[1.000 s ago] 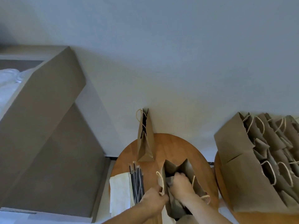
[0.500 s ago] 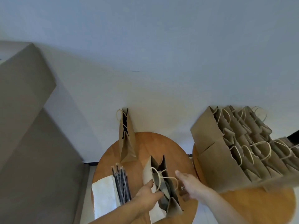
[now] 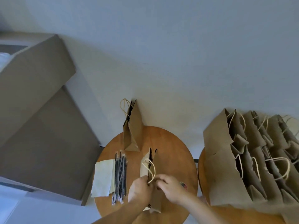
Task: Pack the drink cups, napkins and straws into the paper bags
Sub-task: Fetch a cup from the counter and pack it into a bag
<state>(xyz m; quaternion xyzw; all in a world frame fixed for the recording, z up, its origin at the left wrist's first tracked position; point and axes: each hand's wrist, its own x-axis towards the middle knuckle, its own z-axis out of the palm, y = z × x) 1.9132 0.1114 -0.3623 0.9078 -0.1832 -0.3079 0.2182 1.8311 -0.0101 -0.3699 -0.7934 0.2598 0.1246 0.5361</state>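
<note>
L grip (image 3: 140, 189) pinches rope handle (image 3: 154, 171) of upright paper bag (image 3: 145, 168) on tabletop (image 3: 174, 151); R grip (image 3: 169, 189) curled on bag's rim; contents unseen

light soft, dimmish | faint shadows on pale grey wall (image 3: 161, 46) behind round brown wooden table (image 3: 169, 143) | slight blur | wide-angle edge bending

Bag row (image 3: 223, 167) cut off at rt edge; near bag (image 3: 156, 199) interior hidden; item (image 3: 184, 186) by rt hand (image 3: 171, 189) unclear.
</note>
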